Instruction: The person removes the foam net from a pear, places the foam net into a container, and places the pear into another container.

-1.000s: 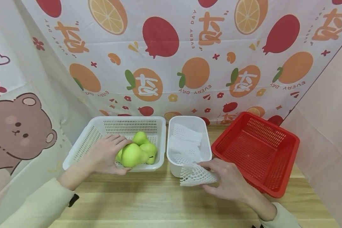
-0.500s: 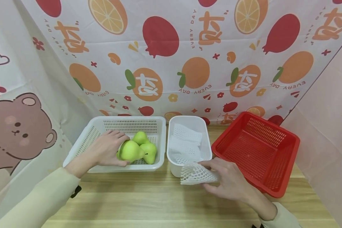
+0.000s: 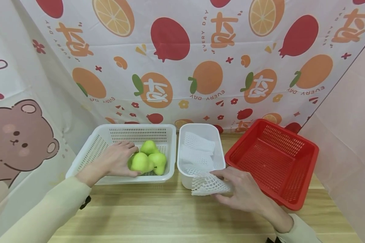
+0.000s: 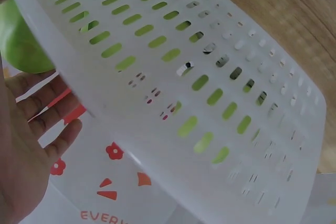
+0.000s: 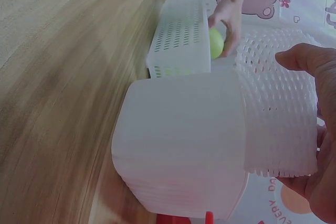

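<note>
In the head view my left hand (image 3: 117, 160) grips a green pear (image 3: 141, 163) inside the white slotted basket (image 3: 91, 145), thumb and fingers around it. Two more pears (image 3: 148, 147) lie against it. The left wrist view has the held pear (image 4: 22, 38) above the basket rim, partly cut off by the frame edge. My right hand (image 3: 241, 190) holds a white foam fruit net (image 3: 210, 184) between thumb and fingers, at the front rim of the white tub (image 3: 187, 180). From the right wrist, that net (image 5: 278, 108) looks like an open mesh sleeve.
More foam nets (image 3: 197, 152) lie in the white tub, between the two baskets. A red slotted basket (image 3: 269, 165) stands at an angle on the right. Wooden tabletop (image 3: 158, 216) runs along the front, and a fruit-print cloth (image 3: 182, 77) hangs behind.
The left hand has shifted slightly with the pear, which sits lower among the other pears and is more covered by the fingers. The right hand and its foam net have barely moved.
</note>
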Demonstrator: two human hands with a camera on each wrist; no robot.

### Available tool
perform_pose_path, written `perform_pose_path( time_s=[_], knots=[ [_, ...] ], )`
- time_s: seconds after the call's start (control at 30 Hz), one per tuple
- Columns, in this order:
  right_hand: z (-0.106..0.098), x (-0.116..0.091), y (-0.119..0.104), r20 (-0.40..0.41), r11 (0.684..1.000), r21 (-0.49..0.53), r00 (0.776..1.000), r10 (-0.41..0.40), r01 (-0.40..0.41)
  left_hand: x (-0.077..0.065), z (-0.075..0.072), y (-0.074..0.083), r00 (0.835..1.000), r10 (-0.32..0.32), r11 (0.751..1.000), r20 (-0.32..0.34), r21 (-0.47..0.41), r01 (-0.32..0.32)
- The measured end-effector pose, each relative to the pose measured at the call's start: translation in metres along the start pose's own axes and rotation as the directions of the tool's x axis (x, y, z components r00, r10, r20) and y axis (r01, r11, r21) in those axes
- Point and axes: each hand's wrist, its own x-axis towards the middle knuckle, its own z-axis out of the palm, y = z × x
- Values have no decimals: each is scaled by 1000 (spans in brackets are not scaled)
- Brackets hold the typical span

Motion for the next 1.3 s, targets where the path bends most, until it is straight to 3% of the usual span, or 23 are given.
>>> perform_pose_path(
  time_s=[0.3, 0.63, 0.93, 1.3],
  knots=[
    [1, 7, 1, -32, 999, -6, 998, -49, 49, 4, 8, 1, 997, -45, 998, 62, -43, 48],
    [-1, 16, 1, -33, 999, -34, 999, -36, 35, 2, 12, 0, 992, -64, 996, 109, -61, 71],
    [-6, 25, 3, -67, 998, -39, 997, -47, 44, -7, 10, 1, 996, -76, 993, 35, -83, 79],
    [-14, 41, 6, -46, 996, -70, 997, -62, 59, -30, 12, 19, 992, -114, 990, -54, -86, 109]
  ],
)
